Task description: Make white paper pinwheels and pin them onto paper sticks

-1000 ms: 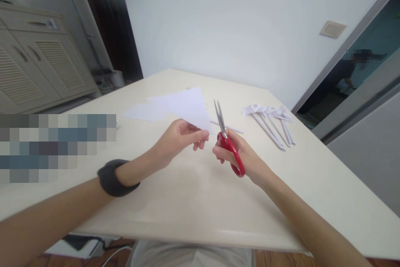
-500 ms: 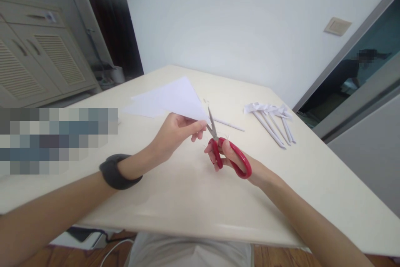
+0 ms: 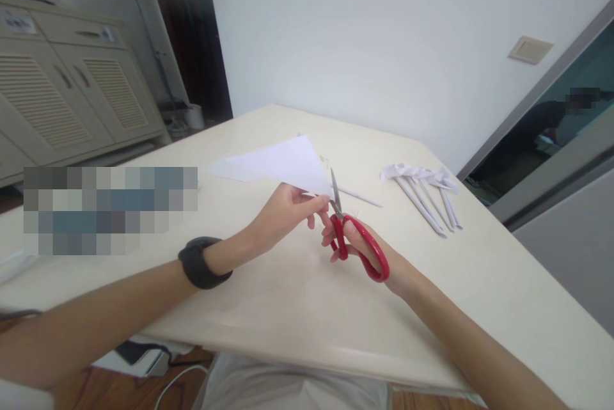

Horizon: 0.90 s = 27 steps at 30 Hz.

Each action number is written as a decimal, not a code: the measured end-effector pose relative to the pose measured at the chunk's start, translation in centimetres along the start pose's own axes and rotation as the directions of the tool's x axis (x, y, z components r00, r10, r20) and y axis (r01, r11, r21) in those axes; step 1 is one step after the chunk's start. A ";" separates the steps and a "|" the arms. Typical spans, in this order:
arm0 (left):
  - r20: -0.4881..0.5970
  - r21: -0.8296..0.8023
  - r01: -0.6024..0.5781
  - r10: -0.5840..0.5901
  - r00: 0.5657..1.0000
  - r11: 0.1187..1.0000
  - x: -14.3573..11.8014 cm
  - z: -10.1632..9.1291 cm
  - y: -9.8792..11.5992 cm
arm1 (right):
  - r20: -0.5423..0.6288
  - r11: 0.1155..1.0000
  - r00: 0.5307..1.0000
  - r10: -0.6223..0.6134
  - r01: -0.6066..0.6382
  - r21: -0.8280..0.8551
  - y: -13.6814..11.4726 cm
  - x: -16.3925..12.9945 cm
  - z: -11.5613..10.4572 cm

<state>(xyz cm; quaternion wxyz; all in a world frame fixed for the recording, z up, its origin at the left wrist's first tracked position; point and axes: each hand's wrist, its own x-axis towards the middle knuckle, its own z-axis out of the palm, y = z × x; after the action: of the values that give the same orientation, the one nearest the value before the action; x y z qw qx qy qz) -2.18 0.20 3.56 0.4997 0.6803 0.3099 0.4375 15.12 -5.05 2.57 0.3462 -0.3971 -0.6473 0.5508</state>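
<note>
Between thumb and fingers, my left hand [image 3: 292, 212] pinches the near right corner of a white sheet of paper [image 3: 288, 160], which reaches away to the left above the table. My right hand [image 3: 357, 240] has its thumb and fingers through the handles of red-handled scissors [image 3: 364, 247]. The scissor blades are parted and stand right at the paper's pinched corner, by my left fingertips. Whether the paper lies between the blades is hard to see. Behind the scissors, a thin rolled paper stick [image 3: 359, 196] lies on the table.
Several rolled paper sticks with folded heads [image 3: 422, 199] lie at the right on the cream table [image 3: 268, 307]. A blurred-out patch [image 3: 110, 208] covers something at the left. The white wall [image 3: 355, 45] stands behind the table. A person [image 3: 542, 122] shows through the opening at far right.
The view has turned slightly left, so everything sits further right in the picture. Both hands keep their hold on the paper and the scissors; the blades remain parted at the corner.
</note>
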 end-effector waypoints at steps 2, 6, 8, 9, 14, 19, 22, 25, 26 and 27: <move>0.008 0.009 -0.004 0.004 1.000 1.000 0.0 0.0 -0.2 | -0.013 1.000 1.000 0.005 -0.005 -0.009 -0.1 0.0 0.1; 0.009 -0.001 -0.010 0.010 1.000 1.000 -0.1 0.0 -0.3 | -0.008 1.000 1.000 0.003 -0.003 0.013 -0.3 -0.1 0.2; 0.013 -0.009 -0.001 0.001 1.000 1.000 0.0 0.0 -0.2 | 0.003 1.000 1.000 -0.002 0.002 0.026 -0.3 -0.2 0.2; 0.013 -0.011 0.004 -0.003 1.000 1.000 0.0 0.1 -0.1 | 0.007 1.000 1.000 -0.003 0.003 0.030 -0.3 -0.2 0.1; 0.005 -0.015 0.002 -0.002 1.000 1.000 -0.1 0.2 0.1 | 0.006 1.000 1.000 0.012 -0.012 0.029 -0.3 -0.3 0.1; -0.001 -0.024 0.014 -0.014 1.000 1.000 -0.1 0.2 0.2 | -0.014 1.000 1.000 0.018 -0.018 0.019 -0.1 -0.2 0.2; 0.008 -0.021 0.014 -0.014 1.000 1.000 -0.1 0.2 0.3 | -0.019 1.000 1.000 0.011 -0.011 0.013 0.2 0.1 0.2; 0.005 -0.018 0.009 -0.009 1.000 1.000 -0.2 0.2 0.4 | -0.005 1.000 1.000 0.002 -0.002 0.005 0.5 0.3 0.2; 0.002 -0.018 0.006 -0.006 1.000 1.000 -0.2 0.3 0.4 | -0.002 1.000 1.000 -0.002 0.002 0.003 0.5 0.3 0.2; 0.001 -0.018 0.005 -0.005 1.000 1.000 -0.2 0.3 0.4 | -0.004 1.000 1.000 -0.007 0.007 0.003 0.5 0.3 0.2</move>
<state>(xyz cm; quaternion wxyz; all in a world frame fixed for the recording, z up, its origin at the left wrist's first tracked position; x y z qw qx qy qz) -2.04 -0.22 3.83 0.5071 0.6753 0.3074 0.4386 14.87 -4.85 2.04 0.3500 -0.3952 -0.6474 0.5497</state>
